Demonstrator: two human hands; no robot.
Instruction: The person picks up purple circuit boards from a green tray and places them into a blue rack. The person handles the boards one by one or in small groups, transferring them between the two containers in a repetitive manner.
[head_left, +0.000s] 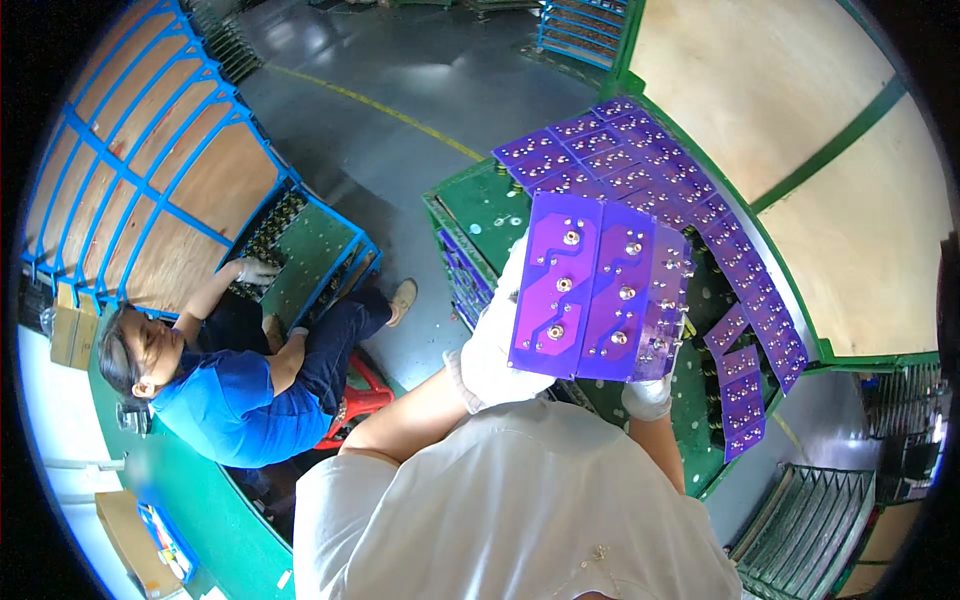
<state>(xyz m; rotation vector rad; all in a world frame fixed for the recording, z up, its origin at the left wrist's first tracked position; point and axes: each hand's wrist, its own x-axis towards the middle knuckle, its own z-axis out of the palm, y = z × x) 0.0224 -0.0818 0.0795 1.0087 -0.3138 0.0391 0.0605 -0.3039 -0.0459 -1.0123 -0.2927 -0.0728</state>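
Note:
Purple circuit boards (566, 290) with shiny round metal terminals and small solder points are held up in front of my chest, side by side with their edges touching. My left hand (492, 345), in a white glove, grips them from the left side; its fingers are mostly hidden behind the boards. At their lower right corner my gloved right hand (648, 398) holds the edge, also partly hidden. Beyond them, many similar purple boards (640, 160) lie in rows on a green work surface (490, 215), the rows bending down the right side.
On the left a person in a blue shirt (225, 410) sits on a red stool (365, 400), one gloved hand at a blue-framed rack (345, 255). A green-framed panel (800, 130) stands beyond the boards. Stacked metal racks (805, 525) are at the lower right.

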